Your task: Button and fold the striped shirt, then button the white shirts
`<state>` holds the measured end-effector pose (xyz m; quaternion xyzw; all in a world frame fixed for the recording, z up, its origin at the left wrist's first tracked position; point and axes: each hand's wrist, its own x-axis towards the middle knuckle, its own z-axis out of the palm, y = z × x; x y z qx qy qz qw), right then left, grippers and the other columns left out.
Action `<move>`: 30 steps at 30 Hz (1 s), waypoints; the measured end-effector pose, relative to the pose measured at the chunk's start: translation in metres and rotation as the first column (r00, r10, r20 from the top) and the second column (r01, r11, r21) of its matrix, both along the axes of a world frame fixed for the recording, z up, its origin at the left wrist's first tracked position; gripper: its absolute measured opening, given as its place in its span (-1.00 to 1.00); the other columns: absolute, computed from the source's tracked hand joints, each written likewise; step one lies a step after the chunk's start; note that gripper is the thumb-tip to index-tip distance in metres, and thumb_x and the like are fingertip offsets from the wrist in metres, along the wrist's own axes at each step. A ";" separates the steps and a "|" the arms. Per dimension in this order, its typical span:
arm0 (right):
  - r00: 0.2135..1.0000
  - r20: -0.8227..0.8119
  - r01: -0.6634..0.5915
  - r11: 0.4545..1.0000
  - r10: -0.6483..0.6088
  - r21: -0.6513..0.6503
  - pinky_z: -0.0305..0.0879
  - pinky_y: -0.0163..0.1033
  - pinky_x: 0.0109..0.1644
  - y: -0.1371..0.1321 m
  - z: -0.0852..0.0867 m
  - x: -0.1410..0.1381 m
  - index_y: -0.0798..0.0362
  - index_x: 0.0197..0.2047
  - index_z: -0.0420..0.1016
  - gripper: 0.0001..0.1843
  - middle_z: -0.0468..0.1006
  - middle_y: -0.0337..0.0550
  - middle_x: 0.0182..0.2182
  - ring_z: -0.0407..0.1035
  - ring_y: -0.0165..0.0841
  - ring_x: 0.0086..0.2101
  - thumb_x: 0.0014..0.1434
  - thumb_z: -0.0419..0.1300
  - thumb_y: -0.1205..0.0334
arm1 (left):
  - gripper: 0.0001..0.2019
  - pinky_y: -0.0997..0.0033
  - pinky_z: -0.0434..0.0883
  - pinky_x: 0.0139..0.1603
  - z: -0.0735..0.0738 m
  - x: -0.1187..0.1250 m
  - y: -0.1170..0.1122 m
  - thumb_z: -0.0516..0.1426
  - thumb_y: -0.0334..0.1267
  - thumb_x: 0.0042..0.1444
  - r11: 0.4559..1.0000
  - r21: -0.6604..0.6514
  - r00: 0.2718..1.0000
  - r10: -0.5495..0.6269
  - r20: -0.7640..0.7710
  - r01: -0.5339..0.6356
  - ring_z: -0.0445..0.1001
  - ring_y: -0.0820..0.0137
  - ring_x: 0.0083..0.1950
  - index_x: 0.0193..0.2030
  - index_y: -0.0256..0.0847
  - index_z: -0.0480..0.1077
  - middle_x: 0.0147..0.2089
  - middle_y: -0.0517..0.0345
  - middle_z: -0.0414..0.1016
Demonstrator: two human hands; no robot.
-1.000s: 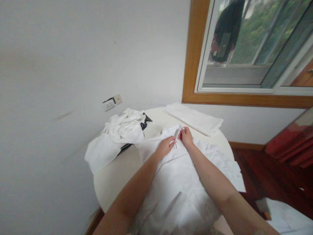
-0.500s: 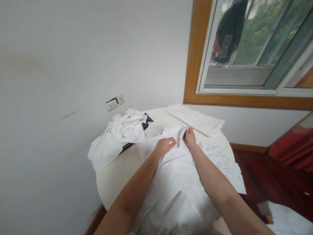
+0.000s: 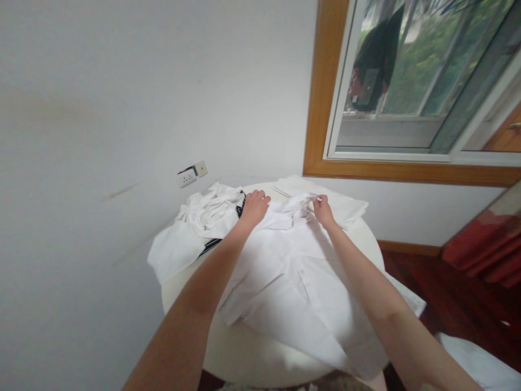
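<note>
White shirt (image 3: 280,296) – loosely spread, creased

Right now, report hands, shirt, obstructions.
Right hand pinching white shirt, far end. Left hand grip unclear. Shirt spread on table. Possible snag: folded cloth by right hand.

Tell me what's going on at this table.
A person is handling a white shirt spread over a round white table. The right hand pinches fabric at the shirt's far end; the left hand is at the far end too, farther left, though its grip is hard to make out. A crumpled white pile with black striped cloth showing beneath it lies to the left, and a folded white cloth lies behind the right hand.
</note>
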<state>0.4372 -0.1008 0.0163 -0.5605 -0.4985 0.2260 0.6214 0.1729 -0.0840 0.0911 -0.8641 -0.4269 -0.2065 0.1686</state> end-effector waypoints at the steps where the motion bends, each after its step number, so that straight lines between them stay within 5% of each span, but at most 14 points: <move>1: 0.996 0.087 -0.027 1.000 0.027 -0.007 0.36 -0.10 -0.07 -0.004 -0.002 -0.006 0.03 0.09 0.14 -0.51 0.54 -0.05 -0.23 0.43 -0.24 -0.14 0.14 0.09 0.04 | -0.75 0.12 0.18 0.07 -0.006 0.005 -0.004 0.04 -0.28 0.18 1.000 0.013 1.000 0.008 0.019 -0.008 0.26 0.15 0.08 -0.04 -0.17 0.41 0.01 -0.09 0.39; 3: 0.941 0.308 -0.131 0.990 0.140 -0.048 0.27 -0.08 0.05 -0.018 -0.010 -0.018 0.04 0.26 -0.01 -0.37 0.51 0.02 -0.08 0.39 -0.24 -0.05 0.16 0.07 0.12 | -0.69 0.15 0.19 0.08 -0.028 0.014 -0.017 0.03 -0.29 0.18 0.999 -0.026 0.999 -0.033 0.035 0.034 0.24 0.18 0.10 0.06 -0.12 0.34 0.09 -0.04 0.34; 6: 0.675 0.652 -0.283 0.937 0.345 -0.204 0.20 -0.10 0.12 -0.043 -0.024 -0.033 0.02 0.32 -0.02 -0.33 0.38 0.04 0.10 0.31 -0.23 0.05 0.17 0.06 0.19 | -0.66 0.20 0.22 0.07 -0.070 0.021 -0.039 0.02 -0.22 0.20 0.986 -0.132 0.995 -0.099 0.034 0.103 0.27 0.23 0.08 0.11 -0.11 0.30 0.06 0.00 0.36; 9: 0.424 0.840 -0.186 0.940 0.338 -0.285 0.14 -0.08 0.13 -0.067 -0.032 -0.038 0.00 0.23 0.23 -0.49 0.34 0.03 0.13 0.22 -0.19 0.10 0.21 0.06 0.15 | -0.63 0.20 0.23 0.08 -0.102 0.018 -0.054 0.01 -0.18 0.21 0.983 -0.168 0.995 -0.060 0.077 0.073 0.28 0.22 0.07 0.15 -0.18 0.27 0.05 -0.04 0.37; 11: 0.368 0.894 -0.088 0.966 0.257 -0.241 0.14 -0.08 0.08 -0.078 -0.031 -0.040 -0.05 0.16 0.33 -0.57 0.39 0.02 0.04 0.23 -0.18 0.04 0.25 0.03 0.09 | -0.63 0.20 0.24 0.08 -0.111 0.013 -0.058 -0.02 -0.18 0.23 0.985 -0.167 0.991 -0.024 0.129 0.045 0.30 0.23 0.05 0.14 -0.22 0.28 0.03 -0.04 0.40; 16: 0.389 0.902 -0.062 0.982 0.188 -0.178 0.14 -0.18 -0.07 -0.089 -0.028 -0.040 -0.08 -0.06 0.53 -0.68 0.44 -0.05 -0.25 0.26 -0.25 -0.17 0.25 0.04 0.05 | -0.68 0.22 0.25 0.08 -0.105 0.001 -0.060 -0.04 -0.15 0.25 0.977 -0.193 0.981 -0.059 0.184 0.095 0.35 0.27 -0.01 0.04 -0.18 0.37 -0.04 0.01 0.46; 20: 0.530 0.828 -0.139 0.982 0.183 -0.127 0.16 -0.22 -0.14 -0.091 -0.030 -0.033 -0.05 -0.21 0.60 -0.66 0.43 -0.10 -0.37 0.27 -0.28 -0.25 0.26 0.03 0.03 | -0.66 0.27 0.27 0.05 -0.096 -0.005 -0.058 -0.12 -0.18 0.29 0.952 -0.257 0.975 -0.117 0.190 0.164 0.41 0.34 -0.08 -0.12 -0.19 0.45 -0.14 0.04 0.52; 23: 0.617 0.771 -0.154 0.985 0.157 -0.077 0.18 -0.19 -0.13 -0.090 -0.030 -0.025 -0.02 -0.27 0.61 -0.64 0.45 -0.09 -0.38 0.28 -0.28 -0.27 0.26 0.01 0.05 | -0.63 0.32 0.31 -0.02 -0.090 -0.012 -0.057 -0.15 -0.16 0.30 0.955 -0.274 0.979 -0.056 0.195 0.109 0.45 0.34 -0.12 -0.16 -0.19 0.47 -0.20 0.05 0.54; 30: 0.562 0.807 -0.266 0.963 0.183 -0.033 0.20 -0.11 0.03 -0.098 -0.019 -0.049 -0.05 0.15 0.37 -0.56 0.45 -0.03 -0.11 0.29 -0.21 -0.09 0.20 0.10 0.11 | -0.59 0.40 0.32 -0.16 -0.072 -0.020 -0.066 0.04 0.14 0.11 0.917 -0.393 0.989 -0.008 0.144 0.065 0.49 0.28 -0.17 -0.21 -0.13 0.49 -0.23 0.06 0.57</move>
